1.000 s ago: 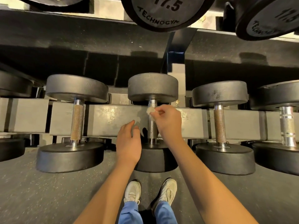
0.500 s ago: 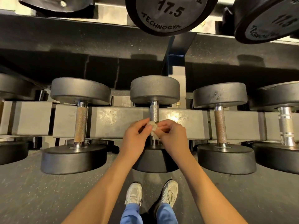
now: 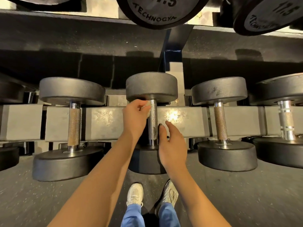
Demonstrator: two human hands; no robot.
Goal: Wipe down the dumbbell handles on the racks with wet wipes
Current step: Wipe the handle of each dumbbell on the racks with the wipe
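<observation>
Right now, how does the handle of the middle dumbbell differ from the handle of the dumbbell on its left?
The middle handle looks silver-grey; the left handle looks rusty brown. The left hand holds a wipe against the middle handle; nothing touches the left handle. Both are knurled and cross the same grey rail.
</observation>
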